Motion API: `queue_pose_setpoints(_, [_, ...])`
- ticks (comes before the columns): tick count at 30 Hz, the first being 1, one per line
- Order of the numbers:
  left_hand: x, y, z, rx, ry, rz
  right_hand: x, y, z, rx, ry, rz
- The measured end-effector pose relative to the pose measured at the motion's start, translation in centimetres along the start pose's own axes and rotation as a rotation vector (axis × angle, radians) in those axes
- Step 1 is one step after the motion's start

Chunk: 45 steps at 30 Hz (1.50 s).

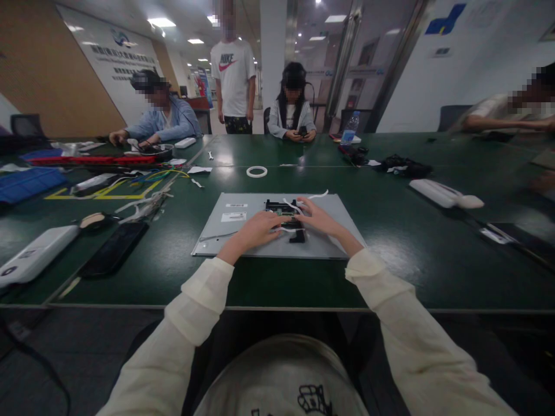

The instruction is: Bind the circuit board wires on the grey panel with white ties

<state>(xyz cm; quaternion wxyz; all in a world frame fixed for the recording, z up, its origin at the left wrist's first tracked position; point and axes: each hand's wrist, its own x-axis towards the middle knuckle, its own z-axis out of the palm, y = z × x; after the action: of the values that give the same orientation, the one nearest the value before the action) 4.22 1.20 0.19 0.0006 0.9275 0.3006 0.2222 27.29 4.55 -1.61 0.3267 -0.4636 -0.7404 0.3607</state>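
A flat grey metal panel [229, 202] lies on the green table in front of me, with a white label at its upper left. On its middle sits a black bracket [297, 236] around a small green circuit board [284, 212]. White ribbon cables [319, 195] run over the bracket and past the panel's far edge. My left hand [259, 229] rests over the board's left side, fingers bent toward it. My right hand [318, 216] reaches in from the right, fingers apart, its tips at the bracket and a ribbon cable. What the fingertips grip is too small to tell.
A white tape ring [256, 171] lies beyond the panel. Left are a black phone [115, 248], a white device [39, 254], wires and a blue tray [30, 184]. Right are a white device [433, 192] and a bottle [350, 128]. Several people are around the table.
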Motion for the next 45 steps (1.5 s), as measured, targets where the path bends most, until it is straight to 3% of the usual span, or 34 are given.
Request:
queue_pose_setpoints(7, [0.3, -0.5, 0.3, -0.017, 0.025, 0.081, 0.2, 0.5, 0.0, -0.020, -0.010, -0.014])
queue_pose_setpoints(18, [0.5, 0.7, -0.1, 0.018, 0.079, 0.087, 0.5, 1.4, 0.3, -0.107, -0.015, -0.122])
queue_pose_setpoints(33, [0.8, 1.0, 0.2, 0.063, 0.154, 0.145, 0.3, 1.1, 0.5, -0.153, -0.015, -0.145])
queue_pose_setpoints(36, [0.8, 0.9, -0.2, 0.027, 0.227, 0.137, 0.2, 1.0, 0.4, -0.161, -0.021, -0.119])
queue_pose_setpoints(41, [0.5, 0.1, -1.3, -0.049, 0.490, 0.018, 0.3, 1.0, 0.3, -0.156, -0.032, -0.115])
queue_pose_setpoints(45, [0.1, -0.6, -1.8, -0.069, 0.540, -0.049, 0.2, 1.0, 0.2, -0.123, -0.025, -0.121])
